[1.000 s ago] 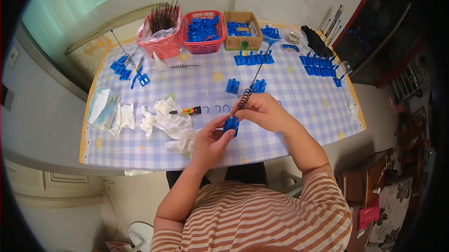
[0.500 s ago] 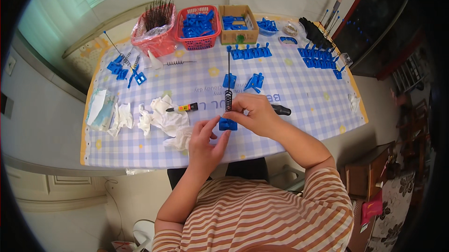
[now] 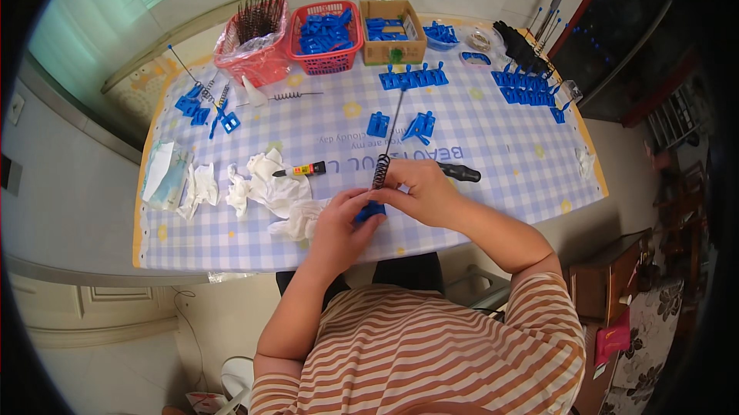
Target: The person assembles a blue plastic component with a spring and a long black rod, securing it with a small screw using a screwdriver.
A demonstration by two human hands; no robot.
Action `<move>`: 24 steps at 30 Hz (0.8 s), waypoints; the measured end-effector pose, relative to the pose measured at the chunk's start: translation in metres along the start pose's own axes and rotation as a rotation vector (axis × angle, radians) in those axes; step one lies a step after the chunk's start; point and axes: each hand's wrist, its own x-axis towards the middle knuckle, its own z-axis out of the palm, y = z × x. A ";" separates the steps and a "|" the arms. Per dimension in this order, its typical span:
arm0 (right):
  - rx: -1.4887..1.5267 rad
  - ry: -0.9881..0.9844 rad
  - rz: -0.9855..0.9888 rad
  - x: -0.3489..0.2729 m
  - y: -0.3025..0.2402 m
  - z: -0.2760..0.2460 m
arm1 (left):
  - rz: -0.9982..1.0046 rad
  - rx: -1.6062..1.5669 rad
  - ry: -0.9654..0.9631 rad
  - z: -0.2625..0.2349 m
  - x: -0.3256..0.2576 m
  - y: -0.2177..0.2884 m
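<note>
Near the table's front edge my left hand (image 3: 341, 224) is closed on a small blue plastic base (image 3: 370, 212), mostly covered by the fingers. My right hand (image 3: 425, 193) pinches the lower end of a black coil spring (image 3: 381, 172) right above that base. From the coil a long thin rod rises, leaning a little to the right, with a blue tip. Whether the spring sits in the base is hidden by my fingertips. Beyond my hands lie a blue plastic piece (image 3: 378, 124) and a blue clip-like part (image 3: 419, 128). A black-handled tool (image 3: 459, 172) lies beside my right hand.
Left of my hands are crumpled tissues (image 3: 275, 188), a black-and-yellow glue tube (image 3: 300, 170) and a tissue pack (image 3: 167, 176). Along the back stand a red bin of black rods (image 3: 258, 65), a red basket (image 3: 323, 61) and a cardboard box (image 3: 394, 51). Blue parts (image 3: 527, 92) stand in rows at right.
The spring and rod have tilted from upright toward the right. The blue base has turned and shows less between my hands, which have drawn closer together.
</note>
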 end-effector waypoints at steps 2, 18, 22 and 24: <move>0.007 -0.006 -0.066 0.001 0.002 -0.001 | -0.058 -0.106 -0.061 -0.002 -0.001 -0.003; 0.103 -0.166 -0.154 0.010 -0.007 -0.016 | -0.447 -0.759 -0.417 -0.024 0.015 -0.008; 0.118 -0.157 -0.155 0.011 -0.007 -0.016 | -0.484 -0.760 -0.406 -0.021 0.016 -0.009; 0.133 -0.142 -0.148 0.010 -0.007 -0.016 | -0.483 -0.788 -0.378 -0.018 0.015 -0.009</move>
